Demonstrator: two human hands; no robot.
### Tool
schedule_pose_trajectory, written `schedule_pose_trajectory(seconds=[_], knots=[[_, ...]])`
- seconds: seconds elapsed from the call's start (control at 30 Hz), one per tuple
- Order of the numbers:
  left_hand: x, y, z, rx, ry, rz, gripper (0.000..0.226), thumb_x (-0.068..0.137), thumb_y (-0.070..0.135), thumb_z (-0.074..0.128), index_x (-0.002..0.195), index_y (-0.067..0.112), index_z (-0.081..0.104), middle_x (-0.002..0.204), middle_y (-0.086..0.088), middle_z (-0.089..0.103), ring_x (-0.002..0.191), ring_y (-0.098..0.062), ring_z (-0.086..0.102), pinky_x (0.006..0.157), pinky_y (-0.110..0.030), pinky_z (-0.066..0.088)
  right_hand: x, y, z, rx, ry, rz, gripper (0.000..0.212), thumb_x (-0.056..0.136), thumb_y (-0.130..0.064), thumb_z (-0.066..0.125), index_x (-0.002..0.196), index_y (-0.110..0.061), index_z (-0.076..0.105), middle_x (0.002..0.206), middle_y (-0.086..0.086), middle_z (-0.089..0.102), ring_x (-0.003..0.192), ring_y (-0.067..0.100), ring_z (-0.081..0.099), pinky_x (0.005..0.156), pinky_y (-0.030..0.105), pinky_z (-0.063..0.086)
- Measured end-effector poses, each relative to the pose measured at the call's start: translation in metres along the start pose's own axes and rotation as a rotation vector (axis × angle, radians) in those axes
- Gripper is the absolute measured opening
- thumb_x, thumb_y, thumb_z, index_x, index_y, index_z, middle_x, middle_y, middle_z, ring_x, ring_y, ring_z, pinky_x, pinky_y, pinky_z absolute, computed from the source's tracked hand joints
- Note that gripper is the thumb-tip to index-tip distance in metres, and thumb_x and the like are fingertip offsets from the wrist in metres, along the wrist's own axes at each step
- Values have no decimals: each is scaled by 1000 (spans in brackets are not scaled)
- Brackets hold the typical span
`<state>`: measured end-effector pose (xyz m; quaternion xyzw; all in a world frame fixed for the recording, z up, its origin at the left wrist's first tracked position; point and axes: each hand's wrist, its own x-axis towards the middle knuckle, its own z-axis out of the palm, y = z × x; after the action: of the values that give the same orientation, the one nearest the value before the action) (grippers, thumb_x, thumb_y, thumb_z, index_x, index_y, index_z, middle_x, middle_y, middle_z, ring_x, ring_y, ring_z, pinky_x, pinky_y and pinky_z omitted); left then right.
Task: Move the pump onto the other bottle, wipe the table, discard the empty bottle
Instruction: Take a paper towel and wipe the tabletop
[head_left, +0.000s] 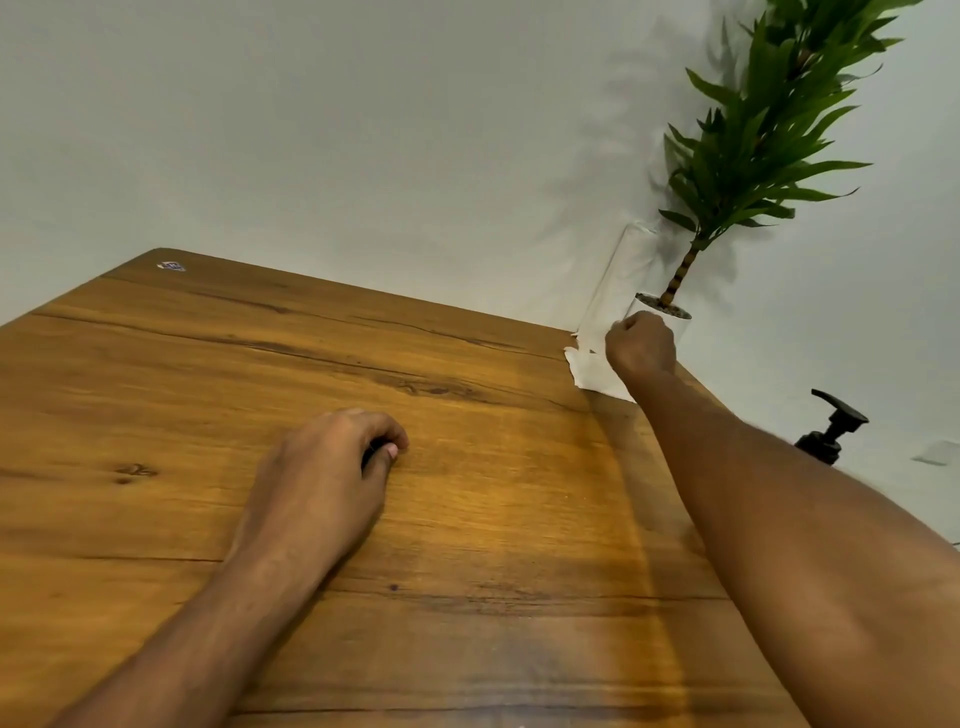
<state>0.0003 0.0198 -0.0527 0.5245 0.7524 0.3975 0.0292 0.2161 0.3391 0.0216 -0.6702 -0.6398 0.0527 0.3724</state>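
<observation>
Right forearm (810, 545) hides the pump (834, 428) bottle; plant (763, 135) behind.

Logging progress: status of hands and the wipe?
Left hand curled, resting on table. Right hand fisted on paper towel at far corner. Pump behind right forearm. Plant beside towel.

Open desk left, crowded right edge

The desk (208, 389) lies bare across the frame's left and centre; at right, plant (769, 130), clear bottle (618, 280) and pump (834, 423) block passage.
</observation>
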Motion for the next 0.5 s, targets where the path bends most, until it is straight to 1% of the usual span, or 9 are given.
schedule_pose_trajectory(seconds=[0.07,0.1,0.17,0.23,0.27,0.33,0.43,0.5], knots=[[1,0,0,-2,-10,-1,18,101,30,63,114,36,74,116,15,70,99,-3,52,84,-30,47,1,-4,-8,134,90,2,32,110,-25,50,132,-9,65,130,11,71,118,31,68,102,44,55],[1,1,0,-3,-11,-1,18,101,30,63,114,36,74,116,15,70,99,-3,52,85,-30,48,1,-7,-12,198,139,-18,31,111,-26,49,131,-9,64,129,10,71,115,29,68,101,41,55],[2,1,1,7,-4,5,18,101,30,64,114,36,74,116,15,70,98,-2,51,84,-29,46,1,-15,-20,311,210,-65,28,111,-27,48,128,-11,64,122,8,71,106,22,67,92,31,50],[2,-1,3,19,1,9,18,101,31,64,114,37,74,116,16,70,98,-2,50,84,-28,45,1,-26,-26,389,221,-111,28,111,-29,48,126,-11,64,114,4,68,101,18,63,88,28,45],[2,-1,4,17,2,8,18,101,31,64,114,37,74,117,16,70,98,-2,50,84,-28,46,1,-32,-29,419,209,-134,29,111,-29,47,127,-11,63,110,1,64,103,17,61,88,28,43],[2,-1,5,-1,5,5,18,100,30,64,114,36,74,117,16,71,97,-1,51,84,-27,46,-3,-41,-33,460,158,-167,31,112,-30,44,130,-12,61,112,-5,57,105,16,57,90,29,42],[2,1,6,-38,6,-5,18,100,28,65,113,35,76,114,14,73,94,-1,54,79,-23,44,-20,-50,-37,516,23,-180,33,113,-32,40,135,-14,57,119,-4,55,110,16,53,91,30,45],[3,5,3,-99,13,-25,17,100,26,66,112,34,76,112,12,74,91,-2,57,76,-23,45,-40,-54,-38,549,-61,-179,34,113,-33,39,136,-15,55,121,-3,54,112,18,54,85,30,48]])
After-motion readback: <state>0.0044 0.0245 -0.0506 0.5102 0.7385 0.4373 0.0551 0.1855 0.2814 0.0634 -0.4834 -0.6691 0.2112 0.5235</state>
